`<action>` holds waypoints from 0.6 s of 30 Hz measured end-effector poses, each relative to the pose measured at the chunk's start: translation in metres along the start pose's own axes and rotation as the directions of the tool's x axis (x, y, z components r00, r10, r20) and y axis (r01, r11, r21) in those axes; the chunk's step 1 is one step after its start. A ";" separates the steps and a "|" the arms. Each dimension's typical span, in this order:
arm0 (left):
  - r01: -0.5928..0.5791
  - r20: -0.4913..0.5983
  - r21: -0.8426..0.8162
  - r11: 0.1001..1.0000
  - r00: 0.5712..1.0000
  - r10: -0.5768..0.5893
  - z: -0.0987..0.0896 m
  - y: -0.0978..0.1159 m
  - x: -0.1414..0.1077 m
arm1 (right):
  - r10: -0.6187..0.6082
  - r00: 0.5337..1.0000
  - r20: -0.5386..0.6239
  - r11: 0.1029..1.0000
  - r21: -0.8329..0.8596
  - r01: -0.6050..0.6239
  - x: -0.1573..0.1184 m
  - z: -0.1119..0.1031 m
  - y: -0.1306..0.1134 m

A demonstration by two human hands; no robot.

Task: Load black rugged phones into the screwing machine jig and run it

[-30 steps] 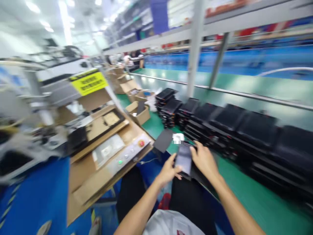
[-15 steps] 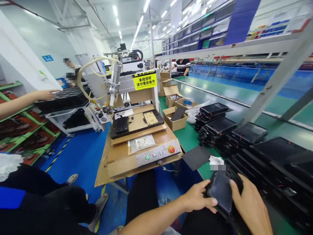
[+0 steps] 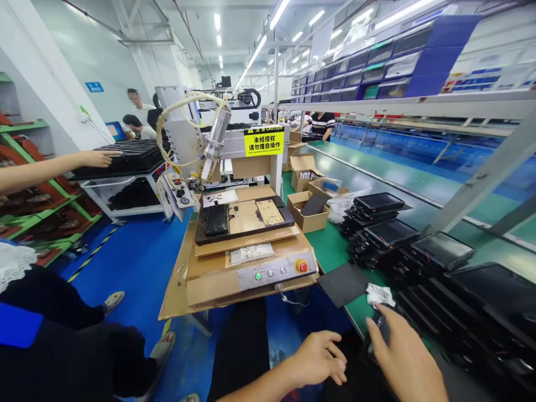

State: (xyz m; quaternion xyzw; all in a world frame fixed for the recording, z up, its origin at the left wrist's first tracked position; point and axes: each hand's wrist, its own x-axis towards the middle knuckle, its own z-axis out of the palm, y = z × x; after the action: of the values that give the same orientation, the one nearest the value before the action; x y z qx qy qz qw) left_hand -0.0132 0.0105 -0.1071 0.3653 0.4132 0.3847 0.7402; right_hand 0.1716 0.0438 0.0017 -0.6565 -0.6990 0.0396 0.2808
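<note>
The right hand (image 3: 404,357) is clamped on a black tablet (image 3: 380,329), partly hidden, at the near edge of the green tabletop (image 3: 330,257). The left hand (image 3: 318,357) is open, apart from it. A crumpled white paper (image 3: 380,295) and a black sheet (image 3: 342,285) lie just beyond, near stacked tablets (image 3: 389,234).

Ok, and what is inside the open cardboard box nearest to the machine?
A flat dark sheet sits tilted inside the cardboard box. Anything under the sheet is covered, and the box walls hide the bottom, so it cannot be seen.
</note>
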 end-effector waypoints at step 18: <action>-0.223 -0.354 0.124 0.967 0.900 0.253 -0.109 0.039 -0.131 | -0.273 0.755 0.596 0.962 0.151 0.228 0.168 0.113 -0.482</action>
State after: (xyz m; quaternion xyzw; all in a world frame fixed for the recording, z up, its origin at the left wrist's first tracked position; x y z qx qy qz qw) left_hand -0.1679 -0.0621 -0.0729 0.3641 0.5117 0.5168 0.5818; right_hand -0.3068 0.1722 0.1687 -0.4985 -0.8317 0.2358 0.0647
